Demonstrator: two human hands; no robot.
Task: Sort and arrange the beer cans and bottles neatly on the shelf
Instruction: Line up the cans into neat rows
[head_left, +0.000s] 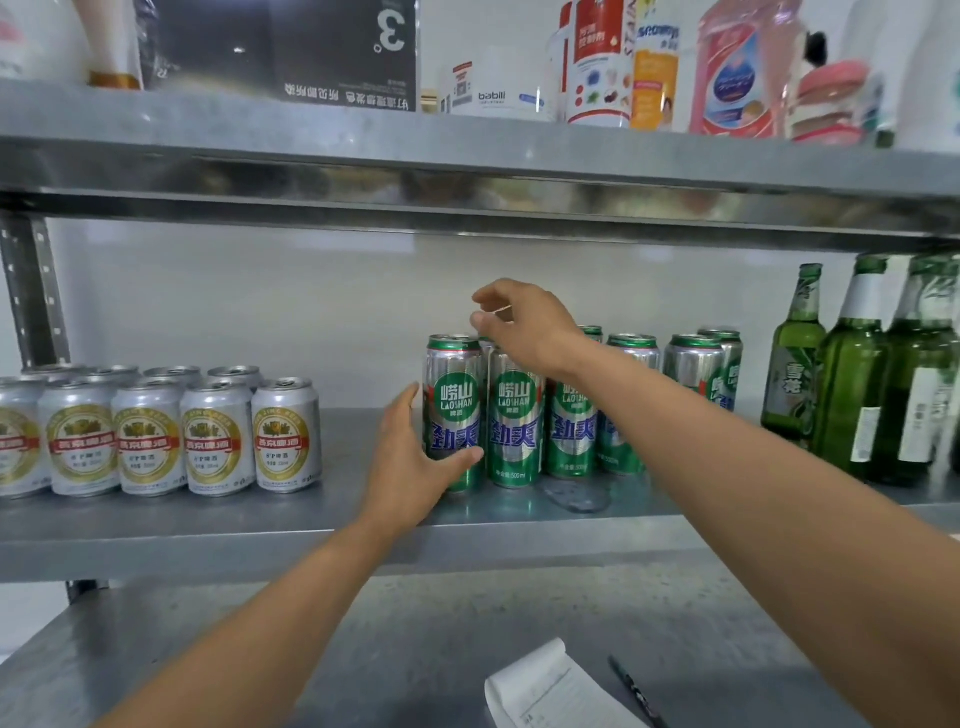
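On the middle metal shelf (332, 509) stand several short silver and gold beer cans (215, 439) at the left, several tall green Laoshan cans (514, 426) in the centre, and green glass bottles (852, 395) at the right. My left hand (413, 457) lies with straight fingers and thumb against the lower side of the leftmost tall green can (453, 400). My right hand (519, 325) hovers over the tops of the tall cans, fingers loosely curled, holding nothing.
The upper shelf (467, 166) carries a dark box (291, 52), packets and bottles of household goods. On the lower surface (363, 649) lie a notepad (556, 691) and a pen (636, 691). A bare stretch of shelf separates the short cans from the tall ones.
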